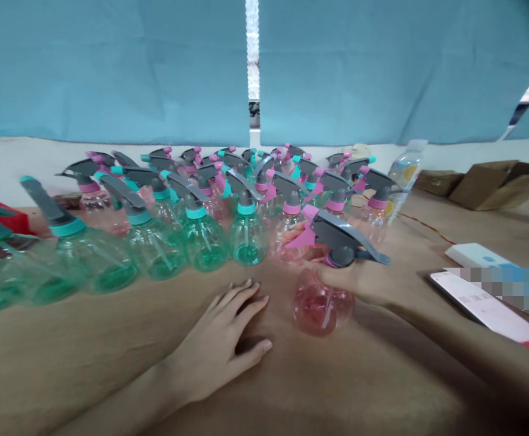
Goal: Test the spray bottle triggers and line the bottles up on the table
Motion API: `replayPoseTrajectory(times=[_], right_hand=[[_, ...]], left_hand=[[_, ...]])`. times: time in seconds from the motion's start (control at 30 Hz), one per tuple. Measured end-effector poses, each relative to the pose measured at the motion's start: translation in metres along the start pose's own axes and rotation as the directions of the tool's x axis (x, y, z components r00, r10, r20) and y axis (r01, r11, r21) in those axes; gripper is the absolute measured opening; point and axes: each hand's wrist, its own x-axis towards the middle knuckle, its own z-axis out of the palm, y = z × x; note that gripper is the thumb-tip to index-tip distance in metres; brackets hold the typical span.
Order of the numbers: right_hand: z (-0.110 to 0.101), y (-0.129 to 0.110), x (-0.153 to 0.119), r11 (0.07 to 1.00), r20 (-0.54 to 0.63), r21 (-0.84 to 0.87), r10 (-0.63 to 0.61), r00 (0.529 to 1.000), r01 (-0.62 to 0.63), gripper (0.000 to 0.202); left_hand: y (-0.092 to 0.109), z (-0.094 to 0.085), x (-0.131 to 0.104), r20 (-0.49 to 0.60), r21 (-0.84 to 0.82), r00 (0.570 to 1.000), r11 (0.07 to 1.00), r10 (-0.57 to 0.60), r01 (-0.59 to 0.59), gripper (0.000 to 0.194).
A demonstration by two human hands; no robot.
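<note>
Under your right hand (359, 281) sits a pink spray bottle (321, 306), tipped toward you on the brown table (109, 351); your fingers clench its neck just below the grey trigger head (341, 239). Left of those fingers, well apart from the bottle, your left hand (225, 339) lies flat and released on the table, grasping nothing. Beyond both sets of fingertips stands a crowd of green and pink spray bottles (200, 212).

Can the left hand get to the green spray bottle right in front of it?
Probably yes. The left hand lies flat on the table, and only bare tabletop separates its fingers from the green spray bottle.
</note>
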Motion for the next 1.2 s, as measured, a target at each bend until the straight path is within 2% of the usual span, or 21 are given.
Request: replayPoseTrajectory(times=[0.2, 0.4, 0.6, 0.8, 1.0, 1.2], right_hand=[[0.007, -0.002, -0.006, 0.995, 0.088, -0.038, -0.093, 0.992, 0.096, 0.012], [0.006, -0.014, -0.007, 0.997, -0.005, -0.068, -0.028, 1.0, 0.028, 0.011], [0.006, -0.01, -0.007, 0.997, -0.01, -0.061, -0.04, 0.999, 0.04, 0.008], [0.004, -0.022, -0.008, 0.998, 0.085, 0.064, -0.026, 0.996, 0.02, 0.01], [0.001, -0.027, -0.008, 0.993, 0.144, 0.115, 0.006, 0.99, -0.023, 0.011], [0.004, -0.02, -0.009, 0.992, 0.079, 0.126, 0.019, 0.997, -0.029, 0.004]], left_hand=[[0.0, 0.001, -0.001, -0.005, 0.015, 1.0, 1.0, 0.003, -0.002, 0.054], [0.0, 0.001, -0.001, -0.019, 0.01, 1.0, 1.0, 0.001, -0.001, 0.053], [0.001, 0.0, -0.001, -0.02, 0.0, 1.0, 1.0, 0.01, -0.01, 0.053], [0.0, 0.002, -0.001, -0.006, -0.009, 1.0, 1.0, -0.001, 0.001, 0.054], [0.001, 0.0, -0.001, 0.014, -0.003, 1.0, 1.0, -0.001, 0.001, 0.054], [0.0, 0.001, -0.001, -0.016, 0.003, 1.0, 1.0, 0.012, -0.012, 0.053]])
